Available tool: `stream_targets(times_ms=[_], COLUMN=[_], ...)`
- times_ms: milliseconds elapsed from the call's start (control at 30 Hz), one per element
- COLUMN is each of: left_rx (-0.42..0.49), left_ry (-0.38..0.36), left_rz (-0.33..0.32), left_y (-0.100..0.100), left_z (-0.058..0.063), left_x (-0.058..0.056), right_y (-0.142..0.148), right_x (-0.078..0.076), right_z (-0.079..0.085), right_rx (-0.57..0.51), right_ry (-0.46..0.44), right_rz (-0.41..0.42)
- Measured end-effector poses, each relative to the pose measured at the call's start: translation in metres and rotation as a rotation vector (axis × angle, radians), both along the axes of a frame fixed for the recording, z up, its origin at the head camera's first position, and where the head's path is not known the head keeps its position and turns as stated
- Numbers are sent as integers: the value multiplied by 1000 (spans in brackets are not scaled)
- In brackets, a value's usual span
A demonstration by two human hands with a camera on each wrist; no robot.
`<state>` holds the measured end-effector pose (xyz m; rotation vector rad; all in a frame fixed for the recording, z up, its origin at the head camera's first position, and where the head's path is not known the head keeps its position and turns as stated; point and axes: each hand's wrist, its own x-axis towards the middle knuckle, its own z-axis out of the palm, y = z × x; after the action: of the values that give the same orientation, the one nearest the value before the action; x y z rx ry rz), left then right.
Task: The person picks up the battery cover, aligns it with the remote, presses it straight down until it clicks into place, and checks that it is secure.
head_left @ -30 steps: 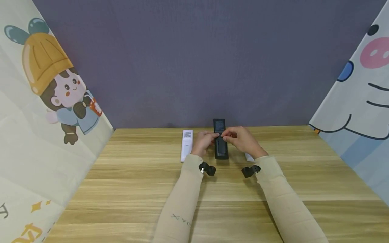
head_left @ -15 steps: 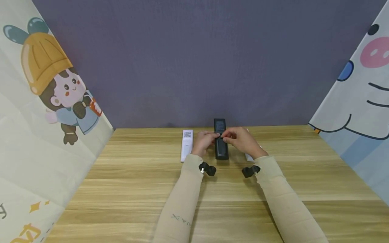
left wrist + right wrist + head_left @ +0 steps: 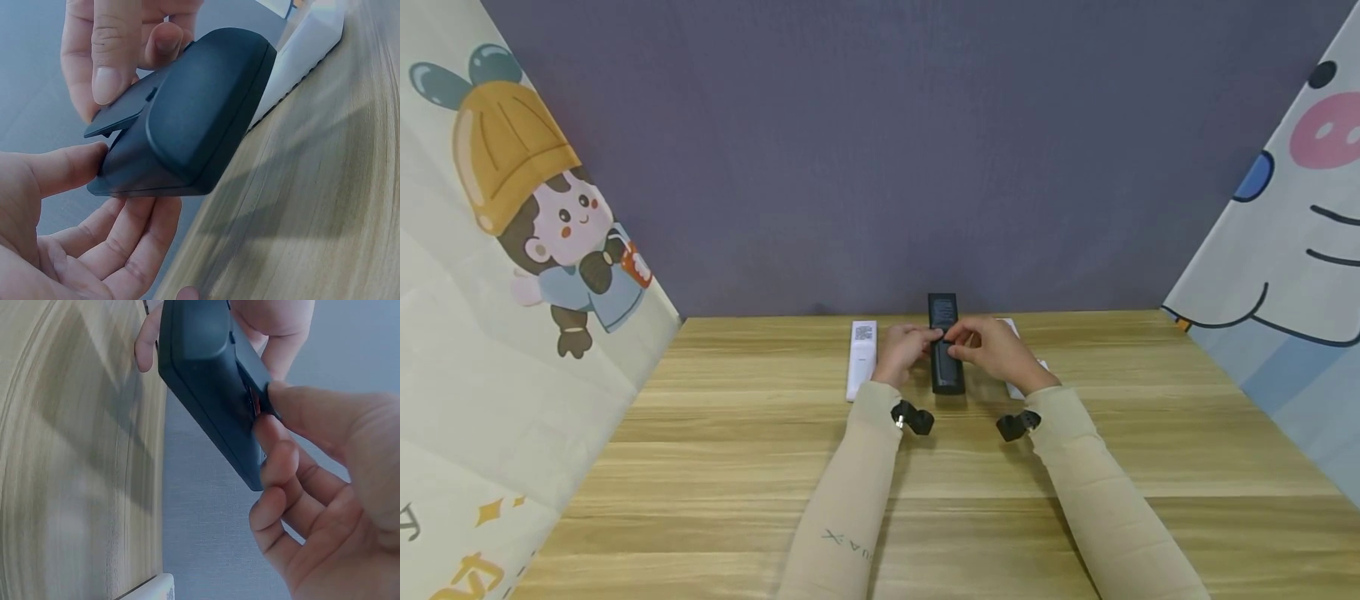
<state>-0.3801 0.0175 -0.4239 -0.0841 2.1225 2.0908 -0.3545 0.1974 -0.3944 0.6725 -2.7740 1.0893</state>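
A black remote control (image 3: 948, 379) is held up at the far middle of the table, its back facing up in the head view. My left hand (image 3: 902, 352) grips it from the left, thumb on the near edge and fingers underneath, as the left wrist view shows. The battery cover (image 3: 122, 107) stands tilted up from the body, with a dark gap below its edge. My right hand (image 3: 1000, 350) pinches that cover between thumb and index finger (image 3: 270, 432), the fingertip tucked under the raised edge in the right wrist view.
A white remote control (image 3: 861, 367) lies left of my left hand, its label side up. Another white object (image 3: 1015, 390) lies partly hidden under my right hand. A grey wall (image 3: 880, 167) rises behind the wooden table (image 3: 970, 492).
The right hand has shifted slightly, uncovering more of the white object below it. The left hand stays in place on the remote control.
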Motion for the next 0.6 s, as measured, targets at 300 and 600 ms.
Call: stream_targets(times_ms=[300,600], left_rx=[30,46], left_ry=[2,4], left_rz=[11,15], left_y=[2,3], left_z=[0,0], left_x=[0,-1], right_y=[0,0], right_x=[-1,0], right_z=[-2,-2], right_rx=[33,53], right_ry=[2,-20], right_rz=[-3,-13])
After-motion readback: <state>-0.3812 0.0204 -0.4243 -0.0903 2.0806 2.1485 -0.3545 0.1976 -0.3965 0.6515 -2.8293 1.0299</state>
